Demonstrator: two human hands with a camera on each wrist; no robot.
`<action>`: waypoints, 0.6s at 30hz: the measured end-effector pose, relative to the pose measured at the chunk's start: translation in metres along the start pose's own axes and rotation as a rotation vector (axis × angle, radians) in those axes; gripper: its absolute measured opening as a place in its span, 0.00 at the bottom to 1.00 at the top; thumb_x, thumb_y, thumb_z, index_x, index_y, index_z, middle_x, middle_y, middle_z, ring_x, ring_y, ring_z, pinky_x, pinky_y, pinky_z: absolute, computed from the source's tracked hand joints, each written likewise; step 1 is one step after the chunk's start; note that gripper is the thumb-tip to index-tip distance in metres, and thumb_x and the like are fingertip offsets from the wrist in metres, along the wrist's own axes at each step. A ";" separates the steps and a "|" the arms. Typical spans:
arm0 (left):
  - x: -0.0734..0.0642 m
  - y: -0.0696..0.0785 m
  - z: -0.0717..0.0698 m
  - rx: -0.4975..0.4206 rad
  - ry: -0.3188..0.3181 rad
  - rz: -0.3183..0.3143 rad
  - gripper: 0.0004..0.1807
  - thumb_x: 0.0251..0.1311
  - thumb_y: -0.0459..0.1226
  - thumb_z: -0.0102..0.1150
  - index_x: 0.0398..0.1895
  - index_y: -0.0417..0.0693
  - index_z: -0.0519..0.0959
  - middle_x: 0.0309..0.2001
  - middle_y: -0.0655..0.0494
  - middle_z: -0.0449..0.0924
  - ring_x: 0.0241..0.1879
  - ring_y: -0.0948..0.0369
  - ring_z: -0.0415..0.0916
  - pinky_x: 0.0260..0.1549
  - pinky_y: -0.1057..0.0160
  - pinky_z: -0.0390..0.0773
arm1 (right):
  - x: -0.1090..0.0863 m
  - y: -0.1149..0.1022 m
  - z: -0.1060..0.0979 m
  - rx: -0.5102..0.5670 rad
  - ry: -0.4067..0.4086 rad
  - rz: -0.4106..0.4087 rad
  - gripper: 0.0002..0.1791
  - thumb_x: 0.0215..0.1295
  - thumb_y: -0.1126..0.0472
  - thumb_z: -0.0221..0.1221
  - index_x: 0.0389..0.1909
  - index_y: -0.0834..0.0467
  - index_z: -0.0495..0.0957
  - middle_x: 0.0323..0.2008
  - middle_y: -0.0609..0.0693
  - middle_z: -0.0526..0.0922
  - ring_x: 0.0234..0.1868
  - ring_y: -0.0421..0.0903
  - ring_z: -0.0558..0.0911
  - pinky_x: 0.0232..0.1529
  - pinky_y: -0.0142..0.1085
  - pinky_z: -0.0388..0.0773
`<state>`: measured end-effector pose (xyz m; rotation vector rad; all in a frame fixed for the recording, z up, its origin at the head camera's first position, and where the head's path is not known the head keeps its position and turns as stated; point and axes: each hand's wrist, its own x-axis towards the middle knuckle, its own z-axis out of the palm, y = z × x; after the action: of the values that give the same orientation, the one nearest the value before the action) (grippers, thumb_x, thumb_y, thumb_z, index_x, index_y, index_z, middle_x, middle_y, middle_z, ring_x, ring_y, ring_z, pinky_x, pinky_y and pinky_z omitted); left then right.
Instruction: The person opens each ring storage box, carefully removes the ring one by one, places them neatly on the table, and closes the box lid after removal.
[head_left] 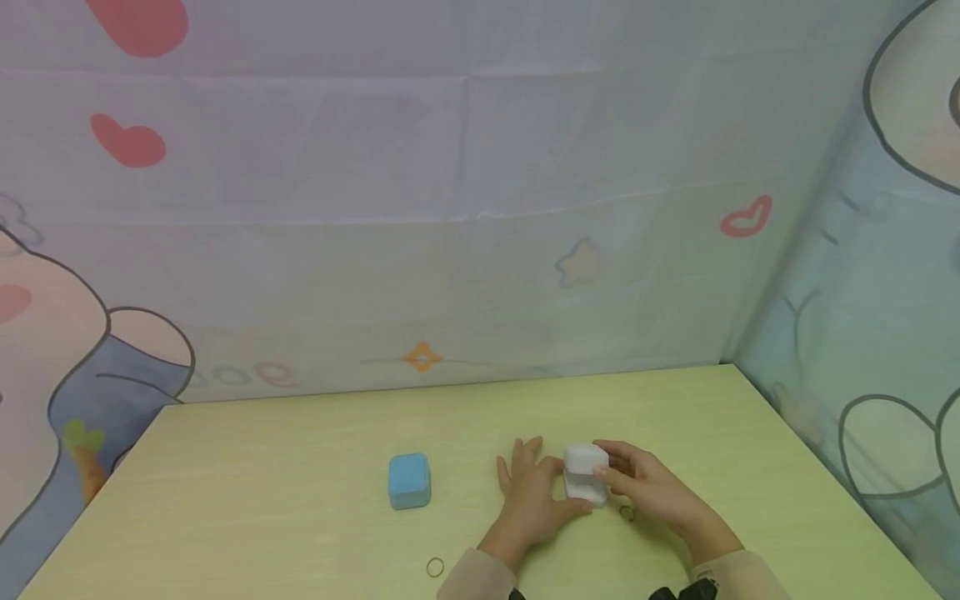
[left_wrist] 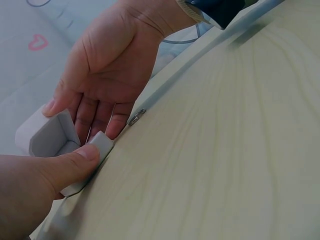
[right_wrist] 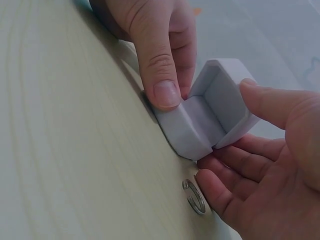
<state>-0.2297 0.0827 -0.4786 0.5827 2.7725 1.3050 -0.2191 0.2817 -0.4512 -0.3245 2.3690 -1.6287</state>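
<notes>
A white ring box (head_left: 585, 460) stands on the table with its lid raised and its grey lining showing in both wrist views. My left hand (head_left: 529, 502) holds the lower half, its thumb (right_wrist: 166, 92) lying over the front wall. From the other side, my right hand (head_left: 651, 493) grips the lid (right_wrist: 227, 95), thumb on the lid's edge and fingers behind the box. Beside the right hand's fingers, an open-ended silver ring (right_wrist: 194, 197) lies on the table. No ring shows in the visible part of the box.
To the left of my hands sits a closed light-blue box (head_left: 409, 482). Another thin ring (head_left: 435, 567) lies near the front of the pale yellow table (head_left: 262, 492). Printed cloth (head_left: 480, 275) hangs behind the table and along its right side.
</notes>
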 end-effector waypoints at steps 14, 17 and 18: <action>0.000 -0.002 0.001 0.004 -0.001 0.002 0.28 0.45 0.51 0.71 0.45 0.41 0.79 0.70 0.39 0.55 0.72 0.37 0.39 0.64 0.30 0.29 | -0.001 0.001 -0.001 0.006 -0.022 -0.026 0.36 0.71 0.53 0.51 0.68 0.72 0.51 0.62 0.70 0.67 0.60 0.59 0.72 0.54 0.46 0.77; 0.000 -0.002 0.001 0.004 -0.005 0.000 0.28 0.45 0.51 0.71 0.45 0.41 0.78 0.70 0.39 0.55 0.72 0.37 0.39 0.64 0.30 0.29 | -0.001 0.003 -0.001 0.010 -0.027 -0.022 0.36 0.71 0.52 0.51 0.69 0.71 0.51 0.62 0.70 0.67 0.60 0.59 0.72 0.53 0.44 0.77; 0.000 -0.002 0.001 0.003 -0.007 -0.001 0.28 0.45 0.51 0.71 0.45 0.41 0.78 0.70 0.39 0.55 0.72 0.37 0.39 0.64 0.30 0.29 | -0.001 0.003 -0.001 0.011 -0.027 -0.019 0.36 0.71 0.52 0.51 0.69 0.71 0.51 0.62 0.70 0.67 0.59 0.59 0.72 0.53 0.44 0.77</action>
<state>-0.2306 0.0825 -0.4803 0.5844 2.7697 1.2965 -0.2187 0.2836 -0.4540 -0.3656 2.3435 -1.6348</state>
